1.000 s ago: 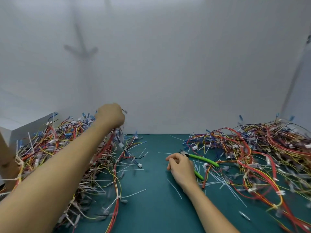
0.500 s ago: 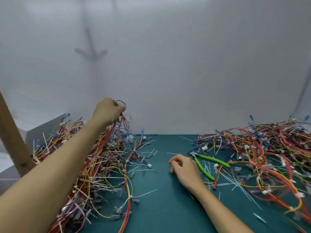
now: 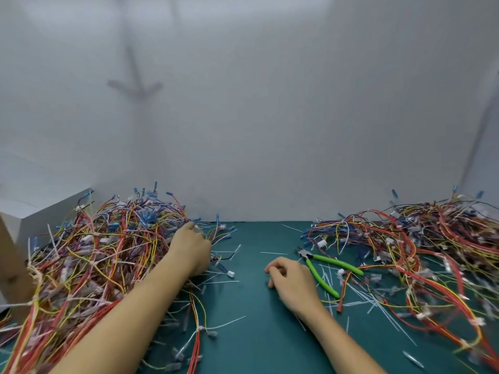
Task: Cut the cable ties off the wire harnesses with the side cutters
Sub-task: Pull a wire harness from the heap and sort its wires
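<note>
Left hand (image 3: pixel 191 249) reaches into the right edge of the left heap of wire harnesses (image 3: pixel 94 252), fingers hidden among wires; grip cannot be told. Right hand (image 3: pixel 291 279) rests loosely curled on the mat (image 3: pixel 251 333), holding nothing; side cutters (image 3: pixel 336 263) lie just right of it. Step, likely: selecting a harness. Next: pull one clear, take up cutters.

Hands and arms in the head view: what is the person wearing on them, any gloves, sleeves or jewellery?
Nothing shows. The left hand and right hand are ungloved, with no ring visible. The left forearm and right forearm are bare down to the frame's bottom edge, with no sleeve, watch, wristband or marking in view.
</note>
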Available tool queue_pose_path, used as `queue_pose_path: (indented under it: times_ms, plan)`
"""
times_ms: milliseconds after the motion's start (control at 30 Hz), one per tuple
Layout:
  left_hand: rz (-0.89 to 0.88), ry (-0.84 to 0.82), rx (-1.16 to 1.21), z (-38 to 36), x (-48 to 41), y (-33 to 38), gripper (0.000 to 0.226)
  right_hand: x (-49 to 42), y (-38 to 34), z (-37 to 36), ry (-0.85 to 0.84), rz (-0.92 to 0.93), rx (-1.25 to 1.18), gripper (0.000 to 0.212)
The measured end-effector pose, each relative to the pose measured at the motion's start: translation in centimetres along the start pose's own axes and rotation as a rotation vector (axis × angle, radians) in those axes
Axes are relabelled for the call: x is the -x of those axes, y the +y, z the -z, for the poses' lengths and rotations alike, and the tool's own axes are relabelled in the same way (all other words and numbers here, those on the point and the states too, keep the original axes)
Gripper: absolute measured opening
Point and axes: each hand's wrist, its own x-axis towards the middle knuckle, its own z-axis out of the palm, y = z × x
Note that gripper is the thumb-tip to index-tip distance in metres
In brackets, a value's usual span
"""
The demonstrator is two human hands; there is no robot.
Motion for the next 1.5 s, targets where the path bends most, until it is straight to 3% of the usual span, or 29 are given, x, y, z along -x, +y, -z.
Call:
queue_pose_path:
  times_ms: [333,467,567,667,800,867,967,1100,1267,1367,1500]
  plan:
    - [0.213,-0.025,0.148,-0.4,-1.5,2.3,0.032,-0.3,0.3,0.1,0.010,-0.009,-0.046,0.023]
    - [0.305,0.086,0.456,0.8,-2.3,3.4,0.032,-0.4,0.4,0.1,0.017,-0.034,-0.105,0.022]
    - [0.380,0.145,0.828,3.3,-2.7,3.9,0.045,-0.4,0.5,0.1,0.025,-0.044,-0.178,0.022]
    - [0.379,0.303,1.148,6.1,-2.6,4.2,0.027,-0.4,0.5,0.4,0.036,-0.039,-0.273,0.023]
    - [0.465,0.535,1.012,9.1,-1.6,4.0,0.019,-0.1,0.0,1.2,0.083,0.006,-0.457,0.023]
    - [0.417,0.576,1.067,10.3,-1.3,3.7,0.016,-0.1,-0.7,2.0,0.165,0.035,-0.562,0.022]
    - [0.362,0.507,1.249,12.0,-1.2,3.8,0.016,-0.6,-2.4,3.7,0.254,0.089,-0.630,0.021]
    - [0.335,0.499,1.429,14.0,-1.7,4.5,0.029,-1.5,-5.1,5.7,0.225,0.111,-0.663,0.018]
    - [0.327,0.564,1.698,15.4,-2.4,5.1,0.013,-2.6,-5.8,7.6,0.204,0.126,-0.531,0.021]
    - [0.276,0.613,1.855,15.0,-2.5,5.2,0.014,-2.8,-5.7,7.6,0.207,0.138,-0.479,0.024]
    - [0.283,0.741,1.773,13.5,-2.2,6.1,0.015,-3.1,-5.6,7.6,0.235,0.122,-0.367,0.028]
